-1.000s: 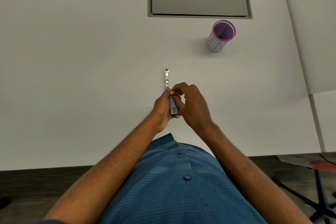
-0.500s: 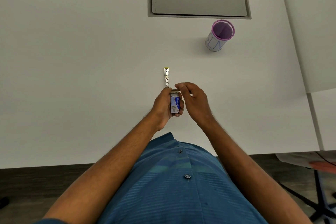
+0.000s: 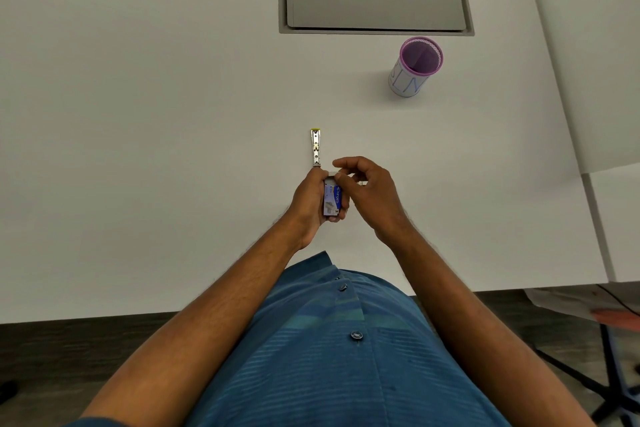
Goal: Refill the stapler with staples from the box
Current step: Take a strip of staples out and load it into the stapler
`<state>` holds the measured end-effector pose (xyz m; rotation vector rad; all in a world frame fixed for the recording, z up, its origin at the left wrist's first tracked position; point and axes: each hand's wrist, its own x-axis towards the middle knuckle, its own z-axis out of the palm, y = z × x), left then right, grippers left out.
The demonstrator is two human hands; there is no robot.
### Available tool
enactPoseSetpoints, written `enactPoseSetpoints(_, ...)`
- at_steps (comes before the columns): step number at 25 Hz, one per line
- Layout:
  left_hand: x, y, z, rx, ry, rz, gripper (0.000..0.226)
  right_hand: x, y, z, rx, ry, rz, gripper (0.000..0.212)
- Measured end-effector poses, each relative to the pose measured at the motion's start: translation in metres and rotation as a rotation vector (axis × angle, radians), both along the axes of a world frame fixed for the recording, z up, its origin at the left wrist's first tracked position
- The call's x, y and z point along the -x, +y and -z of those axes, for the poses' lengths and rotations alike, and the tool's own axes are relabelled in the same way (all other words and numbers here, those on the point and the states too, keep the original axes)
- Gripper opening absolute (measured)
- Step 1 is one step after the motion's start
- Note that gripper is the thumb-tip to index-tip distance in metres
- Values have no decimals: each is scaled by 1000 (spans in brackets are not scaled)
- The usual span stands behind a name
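Observation:
A small blue and white staple box [image 3: 332, 199] is held upright in my left hand [image 3: 310, 199], just above the white desk near its front edge. My right hand [image 3: 369, 189] is beside it on the right, its thumb and forefinger pinching at the box's top end, where a pale inner tray shows. Whether those fingers hold staples is too small to tell. The stapler [image 3: 316, 148] lies flat on the desk just beyond my left hand, a narrow metal strip with a yellow far tip, its near end hidden behind my knuckles.
A purple-rimmed mesh pen cup [image 3: 414, 68] stands at the back right. A grey cable hatch [image 3: 375, 10] is set into the desk [image 3: 138, 114] behind it. A second white surface [image 3: 595, 62] adjoins on the right. A chair base shows at the lower right.
My right hand drew back from covering the box, then returned its fingertips to the box's top end. The box's blue face came into view. The stapler has not moved.

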<state>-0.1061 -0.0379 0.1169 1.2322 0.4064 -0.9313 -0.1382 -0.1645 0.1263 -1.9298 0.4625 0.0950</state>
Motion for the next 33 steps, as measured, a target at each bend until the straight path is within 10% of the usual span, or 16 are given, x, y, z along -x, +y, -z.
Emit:
enactPoseSetpoints(23,-11,-2,-2,52,96,-107,25,0,4,4,192,-70,-103,8)
enactPoseSetpoints(33,-37,3,8,97,85,-261,33,4,20,20,184,-137,-140,40)
